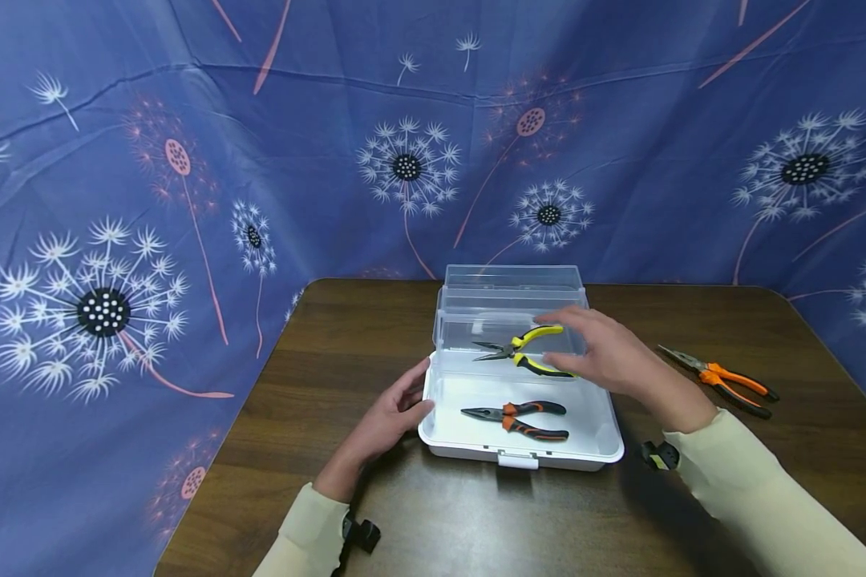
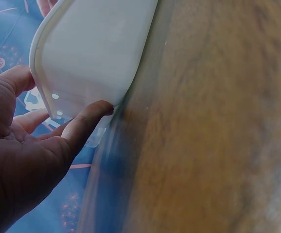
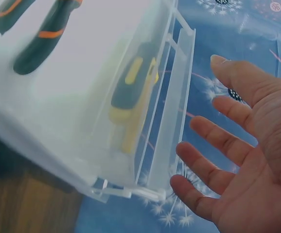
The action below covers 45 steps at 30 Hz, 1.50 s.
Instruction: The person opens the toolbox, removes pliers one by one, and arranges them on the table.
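A white plastic box (image 1: 584, 417) stands on the table with its clear lid (image 1: 508, 280) raised at the back. My left hand (image 1: 397, 407) holds the box's left side; the left wrist view shows the thumb at the rim and the other fingers along the outer wall. Inside lie black-and-orange long-nose pliers (image 1: 512, 415) near the front and yellow-and-black long-nose pliers (image 1: 517, 344) along the back. Over the box's back right, my right hand (image 1: 606, 349) has its fingers spread with nothing between them. The right wrist view shows it apart from the yellow-and-black pliers (image 3: 131, 82).
Orange-handled pliers (image 1: 725, 381) lie on the wooden table (image 1: 361, 320) to the right of the box, beyond my right forearm. A white latch (image 1: 517, 461) hangs at the box's front. Blue dandelion-print cloth (image 1: 317, 160) rises behind the table and along its left side.
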Motion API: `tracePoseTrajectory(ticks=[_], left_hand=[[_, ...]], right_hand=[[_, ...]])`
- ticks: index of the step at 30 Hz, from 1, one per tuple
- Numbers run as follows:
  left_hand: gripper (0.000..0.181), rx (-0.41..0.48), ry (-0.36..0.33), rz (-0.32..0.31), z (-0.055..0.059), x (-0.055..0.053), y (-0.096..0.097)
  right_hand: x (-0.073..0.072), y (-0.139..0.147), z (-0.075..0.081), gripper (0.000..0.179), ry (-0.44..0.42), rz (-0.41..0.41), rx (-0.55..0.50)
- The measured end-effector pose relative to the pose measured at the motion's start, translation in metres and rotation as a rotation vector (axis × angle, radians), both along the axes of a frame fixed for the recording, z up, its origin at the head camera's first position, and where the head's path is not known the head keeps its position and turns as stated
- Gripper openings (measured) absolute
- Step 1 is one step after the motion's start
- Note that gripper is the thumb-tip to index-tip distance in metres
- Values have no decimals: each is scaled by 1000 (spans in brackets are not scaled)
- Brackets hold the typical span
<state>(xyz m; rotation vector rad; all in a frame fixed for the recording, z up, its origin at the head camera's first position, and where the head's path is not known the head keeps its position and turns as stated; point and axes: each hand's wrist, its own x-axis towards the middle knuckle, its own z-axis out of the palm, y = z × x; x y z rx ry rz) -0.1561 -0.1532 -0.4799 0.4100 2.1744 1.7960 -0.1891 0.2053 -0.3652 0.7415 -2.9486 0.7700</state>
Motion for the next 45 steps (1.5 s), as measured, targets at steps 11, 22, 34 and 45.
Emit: tracePoseTrajectory(ticks=[11,22,34,45], left_hand=[[69,-3,18,-2,-5,-2,-1],[70,30,13,-26,-5,-2,-1],[69,42,7,-34,-4,-2,-1],[70,33,-1,-23,-2,-2,0]], right_hand=[[-7,-14,-13,58,1,99,26],[-12,-23,-14,59,-53,117,153],[-14,-31,-16,58,-54,48,273],[-14,-29,-16,58,-33,35,308]])
